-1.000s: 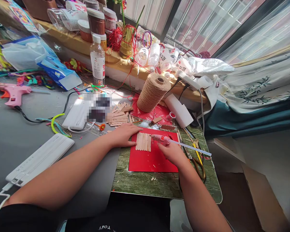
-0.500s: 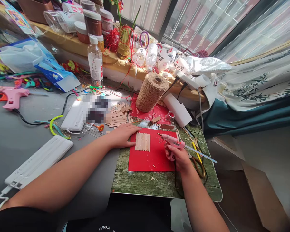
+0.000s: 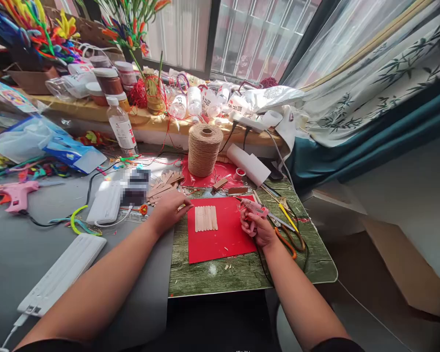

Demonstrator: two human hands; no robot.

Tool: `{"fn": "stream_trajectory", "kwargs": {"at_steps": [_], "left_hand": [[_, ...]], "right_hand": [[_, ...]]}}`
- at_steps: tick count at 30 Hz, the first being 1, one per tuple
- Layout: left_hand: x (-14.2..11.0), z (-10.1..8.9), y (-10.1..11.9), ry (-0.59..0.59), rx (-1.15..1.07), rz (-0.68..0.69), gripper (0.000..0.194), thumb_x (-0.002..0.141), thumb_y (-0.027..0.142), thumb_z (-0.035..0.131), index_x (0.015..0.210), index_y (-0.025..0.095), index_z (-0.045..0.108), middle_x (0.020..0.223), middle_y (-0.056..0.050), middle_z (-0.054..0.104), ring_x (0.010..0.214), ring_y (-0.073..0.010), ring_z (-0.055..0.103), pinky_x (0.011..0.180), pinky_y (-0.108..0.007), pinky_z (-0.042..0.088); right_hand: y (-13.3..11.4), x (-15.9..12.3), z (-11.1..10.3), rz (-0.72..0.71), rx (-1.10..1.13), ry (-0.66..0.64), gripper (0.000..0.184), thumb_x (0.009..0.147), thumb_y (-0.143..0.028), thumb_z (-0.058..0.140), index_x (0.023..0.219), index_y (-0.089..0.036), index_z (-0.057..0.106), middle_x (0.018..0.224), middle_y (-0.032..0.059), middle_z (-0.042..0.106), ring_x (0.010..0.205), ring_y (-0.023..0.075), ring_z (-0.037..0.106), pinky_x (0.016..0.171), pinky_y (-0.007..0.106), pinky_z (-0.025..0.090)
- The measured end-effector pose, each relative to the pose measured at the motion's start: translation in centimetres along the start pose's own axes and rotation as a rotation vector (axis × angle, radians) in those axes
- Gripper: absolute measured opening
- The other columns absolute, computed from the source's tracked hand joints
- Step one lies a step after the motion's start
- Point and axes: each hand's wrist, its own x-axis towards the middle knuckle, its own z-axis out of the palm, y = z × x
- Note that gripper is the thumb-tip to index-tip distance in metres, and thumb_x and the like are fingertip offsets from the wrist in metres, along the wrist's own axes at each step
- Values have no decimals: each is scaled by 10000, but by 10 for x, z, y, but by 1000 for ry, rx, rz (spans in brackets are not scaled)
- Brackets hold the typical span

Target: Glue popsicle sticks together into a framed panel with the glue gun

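Observation:
My right hand (image 3: 258,229) is closed around a pink hot glue gun (image 3: 255,208), its nozzle pointing left over a red sheet (image 3: 225,244). Several wooden craft sticks lie side by side as a flat panel (image 3: 206,218) on the sheet's left half. My left hand (image 3: 168,211) is just left of that panel, at the sheet's edge. Its thumb and forefinger come together in a pinch; anything between them is too small to make out. More loose craft sticks (image 3: 165,186) are heaped behind my left hand.
A twine spool (image 3: 204,151) stands behind the sheet. Scissors (image 3: 291,242) and a yellow pen-like tool (image 3: 288,217) lie to the right. Another pink glue gun (image 3: 18,194), a white power strip (image 3: 62,274) and a plastic bottle (image 3: 121,127) are on the left.
My left hand has drawn back from the stick panel, its fingers going from spread flat to bent together. My right hand still holds the glue gun. The camera view has shifted.

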Motion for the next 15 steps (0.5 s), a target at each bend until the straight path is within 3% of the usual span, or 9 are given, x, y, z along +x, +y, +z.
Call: {"fn": "stream_trajectory", "kwargs": {"at_steps": [8, 15], "left_hand": [[-3, 4, 8, 69, 225, 4, 163, 998, 330, 571, 875, 230, 608, 866, -56, 663, 876, -235, 595, 832, -381, 475], [0, 7, 15, -64, 244, -88, 249, 1034, 382, 455, 1040, 222, 646, 1046, -109, 697, 1044, -276, 627, 970, -443, 484]], "right_hand": [[0, -4, -1, 10, -32, 26, 257, 794, -371, 812, 936, -212, 669, 836, 3, 615, 581, 91, 486, 438, 189, 387], [6, -6, -3, -10, -59, 27, 285, 776, -405, 834, 856, -173, 689, 805, 5, 618, 582, 88, 516, 452, 198, 400]]}}
